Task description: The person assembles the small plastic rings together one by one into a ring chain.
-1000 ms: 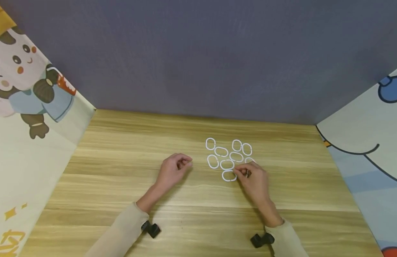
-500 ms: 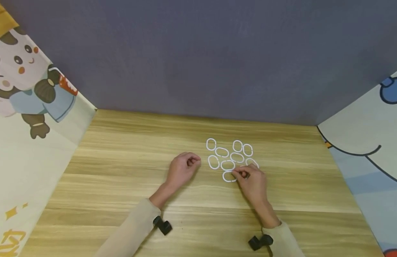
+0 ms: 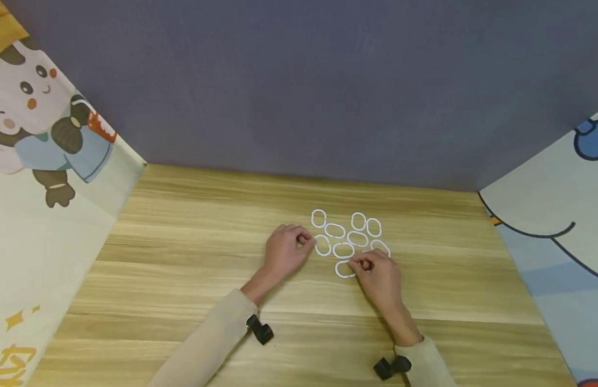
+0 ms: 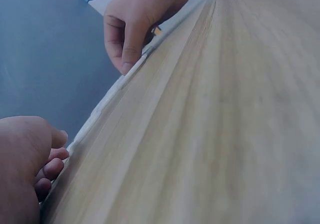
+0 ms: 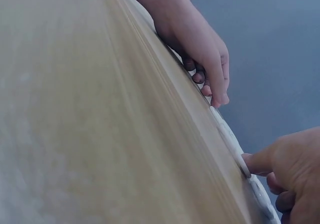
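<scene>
Several white oval C-shaped plastic links, each with a small gap, lie flat on the wooden table in the head view. The fingertips of my right hand (image 3: 380, 277) pinch the right end of the nearest link (image 3: 344, 269) and cover part of it. In the right wrist view, the right thumb (image 5: 257, 161) is at a white edge. My left hand (image 3: 286, 248) has loosely curled fingers, with its tips right at the left rim of the leftmost near link (image 3: 322, 245). Between the hands lies another link (image 3: 343, 250).
Further links sit behind, among them a far left link (image 3: 319, 219), a far right link (image 3: 374, 227) and one (image 3: 380, 248) just past the right fingers. A dark panel (image 3: 299, 97) closes off the back of the wooden table (image 3: 183, 258); cartoon-printed panels flank both sides.
My left hand has moved right, up to the rim of the leftmost near link. Under the right fingertips, the nearest link has shifted slightly toward me, away from the link behind it.
</scene>
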Action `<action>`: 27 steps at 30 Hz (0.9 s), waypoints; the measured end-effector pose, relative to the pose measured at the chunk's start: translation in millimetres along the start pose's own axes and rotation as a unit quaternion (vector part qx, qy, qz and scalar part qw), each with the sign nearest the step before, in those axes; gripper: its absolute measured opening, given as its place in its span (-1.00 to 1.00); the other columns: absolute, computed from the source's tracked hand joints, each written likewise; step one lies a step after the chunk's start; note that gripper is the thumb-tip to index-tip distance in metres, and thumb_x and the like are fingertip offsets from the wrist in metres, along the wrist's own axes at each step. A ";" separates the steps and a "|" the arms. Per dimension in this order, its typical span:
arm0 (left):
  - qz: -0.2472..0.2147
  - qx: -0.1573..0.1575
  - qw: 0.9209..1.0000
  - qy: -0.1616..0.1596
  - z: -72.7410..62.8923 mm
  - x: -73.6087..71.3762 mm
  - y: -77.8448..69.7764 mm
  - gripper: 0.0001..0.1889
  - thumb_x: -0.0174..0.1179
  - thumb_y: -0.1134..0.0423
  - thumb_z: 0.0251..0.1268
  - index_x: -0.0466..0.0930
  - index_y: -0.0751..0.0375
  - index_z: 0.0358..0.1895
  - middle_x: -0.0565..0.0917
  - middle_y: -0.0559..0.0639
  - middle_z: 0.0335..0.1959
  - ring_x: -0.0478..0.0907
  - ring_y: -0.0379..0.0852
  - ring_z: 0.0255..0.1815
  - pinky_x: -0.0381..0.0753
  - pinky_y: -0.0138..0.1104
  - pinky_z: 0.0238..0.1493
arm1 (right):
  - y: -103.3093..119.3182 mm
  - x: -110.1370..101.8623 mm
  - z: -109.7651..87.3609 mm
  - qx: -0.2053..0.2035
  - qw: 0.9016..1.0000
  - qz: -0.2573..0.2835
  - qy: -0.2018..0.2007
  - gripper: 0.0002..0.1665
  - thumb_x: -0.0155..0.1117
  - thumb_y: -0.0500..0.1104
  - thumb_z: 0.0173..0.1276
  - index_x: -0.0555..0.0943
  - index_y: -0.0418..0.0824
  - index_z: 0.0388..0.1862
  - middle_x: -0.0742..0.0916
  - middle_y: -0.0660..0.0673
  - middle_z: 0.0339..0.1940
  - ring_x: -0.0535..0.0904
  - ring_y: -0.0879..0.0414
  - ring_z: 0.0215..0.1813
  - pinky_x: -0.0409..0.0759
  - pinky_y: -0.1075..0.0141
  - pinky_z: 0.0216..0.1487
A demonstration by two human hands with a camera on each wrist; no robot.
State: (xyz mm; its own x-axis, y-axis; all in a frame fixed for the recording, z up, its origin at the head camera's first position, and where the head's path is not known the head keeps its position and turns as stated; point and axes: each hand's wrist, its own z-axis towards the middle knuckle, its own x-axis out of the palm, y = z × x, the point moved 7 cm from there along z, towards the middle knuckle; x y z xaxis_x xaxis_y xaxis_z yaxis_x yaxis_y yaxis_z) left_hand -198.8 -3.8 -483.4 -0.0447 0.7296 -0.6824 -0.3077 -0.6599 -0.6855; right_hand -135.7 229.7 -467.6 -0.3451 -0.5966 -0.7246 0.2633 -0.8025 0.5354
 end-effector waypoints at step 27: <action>0.011 -0.070 0.997 -0.023 3.9 -2.2 -1.9 -0.93 0.52 0.20 0.27 0.90 -0.03 -0.38 0.81 -0.19 -0.47 0.63 -0.10 -0.33 0.67 -0.13 -0.19 | -21.5 8.2 -4.3 -0.002 0.998 0.050 -0.032 -0.82 0.67 -0.22 0.35 0.77 -0.19 -0.34 0.61 -0.01 -0.39 0.50 0.14 -0.37 0.43 0.33 -0.35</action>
State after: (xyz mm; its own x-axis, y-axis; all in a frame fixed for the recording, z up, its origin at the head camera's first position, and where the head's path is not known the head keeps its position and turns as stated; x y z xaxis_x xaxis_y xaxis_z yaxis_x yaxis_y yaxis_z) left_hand -201.9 -3.5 -479.7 -0.0950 0.7199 -0.6875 -0.1696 -0.6923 -0.7014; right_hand -140.2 242.1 -487.0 -0.3732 -0.6725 -0.6391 0.3030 -0.7394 0.6012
